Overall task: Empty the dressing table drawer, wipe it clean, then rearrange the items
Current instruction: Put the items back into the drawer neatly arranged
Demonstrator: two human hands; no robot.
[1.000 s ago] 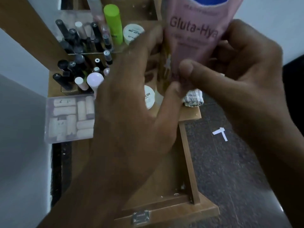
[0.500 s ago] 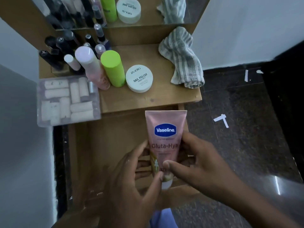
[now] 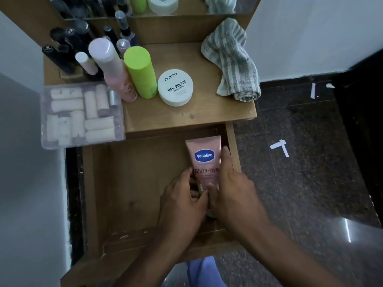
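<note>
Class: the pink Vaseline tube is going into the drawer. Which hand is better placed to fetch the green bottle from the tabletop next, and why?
Probably the left hand. The green bottle stands up and to the left of the Vaseline tube, on that hand's side; the right hand lies along the drawer wall and would have to cross over.

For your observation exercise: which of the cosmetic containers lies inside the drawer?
The pink Vaseline tube; the others stand on the tabletop.
</note>
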